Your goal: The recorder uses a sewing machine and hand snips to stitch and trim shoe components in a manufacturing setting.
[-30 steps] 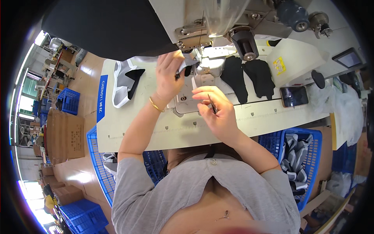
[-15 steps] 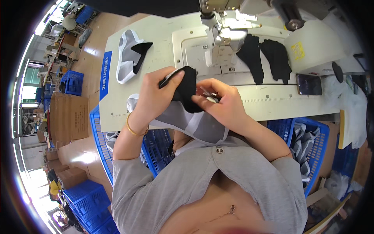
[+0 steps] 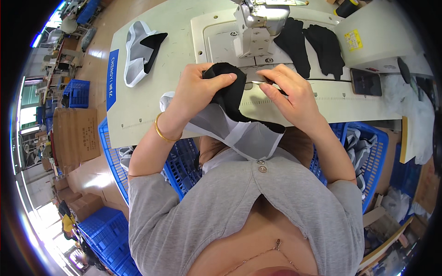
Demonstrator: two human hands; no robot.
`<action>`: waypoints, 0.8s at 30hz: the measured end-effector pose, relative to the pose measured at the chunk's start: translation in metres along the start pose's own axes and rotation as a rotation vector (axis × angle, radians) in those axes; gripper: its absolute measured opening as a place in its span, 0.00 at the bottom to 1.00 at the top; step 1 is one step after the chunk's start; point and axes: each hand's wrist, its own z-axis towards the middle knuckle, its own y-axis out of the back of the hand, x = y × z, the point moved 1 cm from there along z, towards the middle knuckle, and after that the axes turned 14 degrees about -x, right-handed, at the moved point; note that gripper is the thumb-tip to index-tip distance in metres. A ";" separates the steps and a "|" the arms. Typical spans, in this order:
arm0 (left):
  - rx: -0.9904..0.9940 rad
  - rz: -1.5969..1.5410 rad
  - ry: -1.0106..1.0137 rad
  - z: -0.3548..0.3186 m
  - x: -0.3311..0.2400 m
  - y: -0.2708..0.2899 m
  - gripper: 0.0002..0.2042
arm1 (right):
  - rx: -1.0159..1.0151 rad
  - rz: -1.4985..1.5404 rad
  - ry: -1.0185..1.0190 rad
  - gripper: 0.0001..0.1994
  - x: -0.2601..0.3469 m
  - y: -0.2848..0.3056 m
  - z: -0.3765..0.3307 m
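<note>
My left hand (image 3: 195, 92) pinches a cut-and-sewn fabric piece (image 3: 232, 94) by its black part, thumb on top. The piece's grey mesh (image 3: 258, 138) with white bands drapes over the table's front edge toward my lap. My right hand (image 3: 294, 94) is closed around a small pair of thread snips (image 3: 256, 82), mostly hidden by the fingers; a pale tip points left. This hand is raised just right of the black fabric, apart from it. Beyond both hands stands the sewing machine head (image 3: 258, 34).
A similar grey-and-black piece (image 3: 140, 53) lies at the table's left. Two black fabric pieces (image 3: 324, 50) lie right of the machine, near a phone (image 3: 366, 82). Blue baskets (image 3: 375, 161) with fabric pieces flank my lap. A black thread cone (image 3: 346, 8) stands at the back.
My right hand has drawn off the fabric to the right, with the snips. The black edge it touched now hangs down toward my lap. The whole view has shifted slightly.
</note>
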 end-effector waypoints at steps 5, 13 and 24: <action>0.059 -0.027 0.003 -0.001 0.002 -0.003 0.09 | 0.003 -0.037 0.142 0.13 -0.003 -0.004 0.007; 0.142 -0.093 0.087 0.001 -0.001 -0.003 0.09 | 0.029 -0.046 0.293 0.12 -0.006 -0.006 0.014; -0.227 0.030 -0.318 -0.004 0.009 -0.004 0.10 | -0.105 0.035 0.003 0.14 0.032 -0.012 -0.020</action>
